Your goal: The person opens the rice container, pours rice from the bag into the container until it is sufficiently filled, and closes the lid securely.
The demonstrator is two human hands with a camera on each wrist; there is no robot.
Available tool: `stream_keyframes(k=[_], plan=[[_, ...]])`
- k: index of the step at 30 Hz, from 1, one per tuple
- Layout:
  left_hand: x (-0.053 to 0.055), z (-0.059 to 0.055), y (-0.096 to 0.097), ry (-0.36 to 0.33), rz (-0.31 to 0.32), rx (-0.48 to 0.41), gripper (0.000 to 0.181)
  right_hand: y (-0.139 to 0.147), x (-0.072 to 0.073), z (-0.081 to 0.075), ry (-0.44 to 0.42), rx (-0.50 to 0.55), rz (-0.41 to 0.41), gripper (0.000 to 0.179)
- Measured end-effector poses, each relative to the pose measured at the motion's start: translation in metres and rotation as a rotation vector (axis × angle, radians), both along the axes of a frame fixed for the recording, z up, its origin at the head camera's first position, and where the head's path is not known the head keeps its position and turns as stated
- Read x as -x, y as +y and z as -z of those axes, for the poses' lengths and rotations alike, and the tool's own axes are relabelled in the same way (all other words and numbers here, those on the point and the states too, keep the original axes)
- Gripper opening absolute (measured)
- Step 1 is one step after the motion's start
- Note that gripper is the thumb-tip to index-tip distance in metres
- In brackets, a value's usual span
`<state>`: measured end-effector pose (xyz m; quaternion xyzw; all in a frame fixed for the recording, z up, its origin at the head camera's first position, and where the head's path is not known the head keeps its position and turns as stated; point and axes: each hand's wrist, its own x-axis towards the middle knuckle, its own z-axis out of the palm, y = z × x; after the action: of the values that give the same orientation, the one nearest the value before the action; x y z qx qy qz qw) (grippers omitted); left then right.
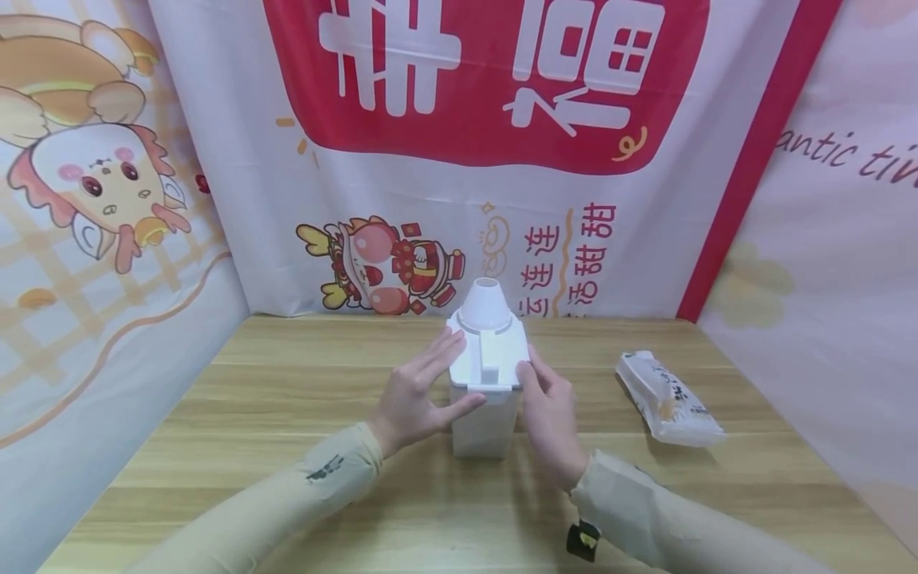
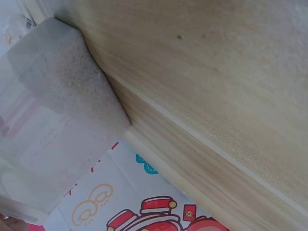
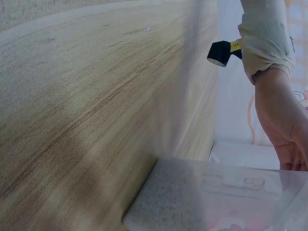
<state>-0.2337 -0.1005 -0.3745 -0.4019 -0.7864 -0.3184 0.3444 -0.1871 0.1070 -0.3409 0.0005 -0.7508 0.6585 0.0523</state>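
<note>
A tall, see-through storage container (image 1: 482,430) stands upright on the table, with a white lid (image 1: 466,368) and a white cone-shaped cup (image 1: 486,307) on top. In the left wrist view, pale grain (image 2: 72,74) lies in its lower part. My left hand (image 1: 416,399) touches the lid's left side with outstretched fingers, its thumb reaching across the front below the rim. At the lid's right edge my right hand (image 1: 552,414) pinches, thumb on top and fingers along the side. The left hand (image 3: 284,120) also shows beyond the container in the right wrist view.
A printed plastic packet (image 1: 670,402) lies on the wooden table (image 1: 301,414) to the right. Printed cloth (image 1: 229,199) hangs behind the table and along both sides. A small black device (image 1: 582,540) is strapped under my right wrist.
</note>
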Motion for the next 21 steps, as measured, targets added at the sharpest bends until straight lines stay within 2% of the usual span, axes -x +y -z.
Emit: stream_keyframes(k=[13, 21], plan=[[-0.0021, -0.0013, 0.0010, 0.001, -0.007, 0.001, 0.075, -0.0007, -0.0012, 0.0016, 0.006, -0.011, 0.004, 0.054], [-0.0017, -0.0017, 0.0023, 0.029, -0.002, -0.004, 0.075, -0.0006, -0.0001, 0.0017, 0.012, -0.014, 0.010, 0.054]])
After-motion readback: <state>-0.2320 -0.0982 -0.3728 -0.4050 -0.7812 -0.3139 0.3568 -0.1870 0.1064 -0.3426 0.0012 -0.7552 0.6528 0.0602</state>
